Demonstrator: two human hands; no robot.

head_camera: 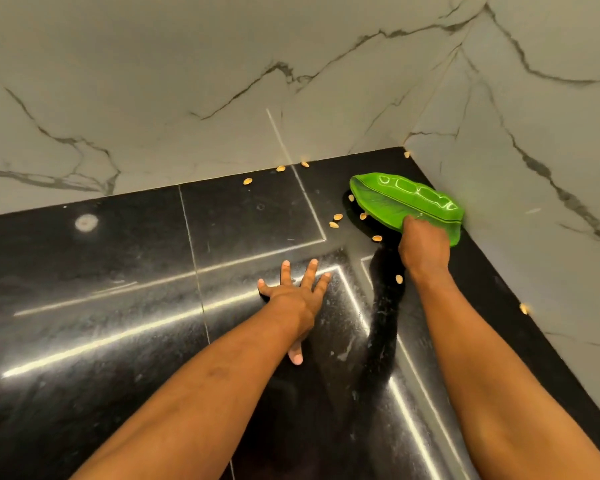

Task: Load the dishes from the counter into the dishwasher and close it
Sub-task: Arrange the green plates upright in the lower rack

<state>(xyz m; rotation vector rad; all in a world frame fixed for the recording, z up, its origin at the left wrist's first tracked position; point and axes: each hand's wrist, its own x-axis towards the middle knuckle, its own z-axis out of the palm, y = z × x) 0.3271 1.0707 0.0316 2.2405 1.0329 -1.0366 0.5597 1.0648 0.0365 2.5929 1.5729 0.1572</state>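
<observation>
Two hands on my feed, both over the black counter; right hand had hold of the near end of the green leaf-shaped dish; one digit lay over its upper face, the others were hidden beneath, so I read it as a firm grasp. Dish sat in the far right corner of the counter, where the back wall met the right-hand wall; its long axis ran along the right-hand wall, just beside it; it was tilted, wall-side rim higher, with dark shadow under the left edge; I could not tell whether it touched the counter.

Left hand lay palm down on the counter, fingers straight and spread, holding nothing; it was left of the dish, nearer to me, and well apart from it.

Small tan pieces were scattered about: several just beside the dish's left edge, three along the foot of the back wall, one in the corner, one beside the right wrist, one at the foot of the right-hand wall nearer to me; seeds or shells, I could not tell which.

Counter was glossy, crossed by thin pale seams and bright streaks of reflected light; a round pale spot showed at far left; both walls were grey-veined marble.
</observation>
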